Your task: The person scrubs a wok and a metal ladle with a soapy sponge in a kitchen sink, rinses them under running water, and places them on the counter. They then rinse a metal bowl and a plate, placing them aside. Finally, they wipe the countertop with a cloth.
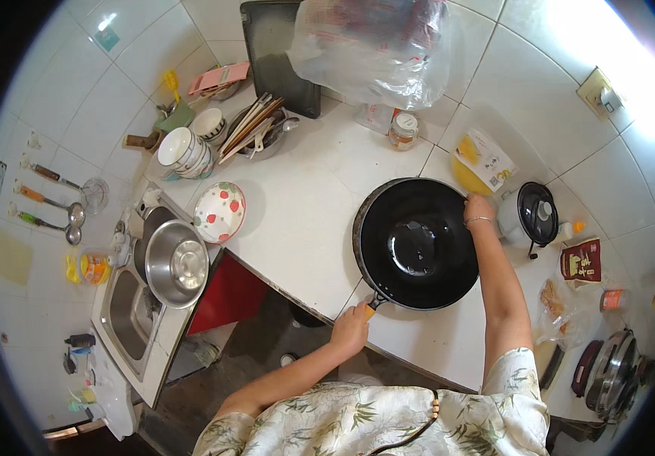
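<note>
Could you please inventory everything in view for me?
Counter: 1, white, centre
Wok: 1, black, on counter
Patterned bowl: 1, white and red, left of wok
Stacked bowls: several, white, back left
Chopsticks: several, brown and pale, back left
Sink: 1, silver, left
Basin: 1, silver, by sink
Hanging utensils: 3, silver heads, left wall
Plastic bag: 1, translucent, back
Jar: 1, clear, behind wok
Pot: 1, black lid, right of wok
Packet: 1, maroon, right
Left hand: 1, bare, on wok handle
Right hand: 1, bare, at wok rim
</note>
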A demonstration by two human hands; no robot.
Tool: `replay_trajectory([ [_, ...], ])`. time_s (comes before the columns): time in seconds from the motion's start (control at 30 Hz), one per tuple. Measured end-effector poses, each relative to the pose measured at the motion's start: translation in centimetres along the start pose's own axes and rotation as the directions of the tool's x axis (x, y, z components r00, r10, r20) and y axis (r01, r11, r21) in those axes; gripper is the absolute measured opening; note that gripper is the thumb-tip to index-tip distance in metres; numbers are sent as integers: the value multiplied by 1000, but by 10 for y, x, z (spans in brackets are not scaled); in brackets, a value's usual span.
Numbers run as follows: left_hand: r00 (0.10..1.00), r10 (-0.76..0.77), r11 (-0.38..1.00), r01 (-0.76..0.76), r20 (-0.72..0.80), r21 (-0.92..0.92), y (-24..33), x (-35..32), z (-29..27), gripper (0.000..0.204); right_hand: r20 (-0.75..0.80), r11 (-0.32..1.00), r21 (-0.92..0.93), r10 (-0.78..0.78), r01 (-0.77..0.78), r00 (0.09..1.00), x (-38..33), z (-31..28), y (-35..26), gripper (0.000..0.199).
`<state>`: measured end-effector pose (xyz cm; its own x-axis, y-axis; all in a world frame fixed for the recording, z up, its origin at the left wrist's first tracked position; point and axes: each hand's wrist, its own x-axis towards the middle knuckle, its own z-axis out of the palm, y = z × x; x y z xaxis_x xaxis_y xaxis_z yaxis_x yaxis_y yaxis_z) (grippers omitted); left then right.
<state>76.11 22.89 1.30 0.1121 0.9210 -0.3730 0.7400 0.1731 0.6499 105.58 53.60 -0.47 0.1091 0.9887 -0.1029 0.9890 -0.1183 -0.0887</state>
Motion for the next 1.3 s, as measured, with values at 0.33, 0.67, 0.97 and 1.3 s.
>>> replay_trajectory([
  [0.33, 983, 36, 970, 9, 181, -241, -43, -27, -37, 53, -86, 985, 6, -171, 172, 982, -51, -26, -30, 63],
  [0.67, 957, -55, 969, -17, -283, -248, -178, -135, -78, 58, -298, 995, 74, -39, 64, 954, -152, -95, -135, 46],
  [0.97, 819, -390, 870, 178, -421, -459, -335, -304, -124, 55, -164, 648, 355, -667, 674, 727, -248, -9, -382, 88],
  [1.3, 706, -547, 676, 55, -451, -734, -423, -390, -163, 51, 400, 667, 720, -171, -193, 900, -317, 114, -562, 37],
])
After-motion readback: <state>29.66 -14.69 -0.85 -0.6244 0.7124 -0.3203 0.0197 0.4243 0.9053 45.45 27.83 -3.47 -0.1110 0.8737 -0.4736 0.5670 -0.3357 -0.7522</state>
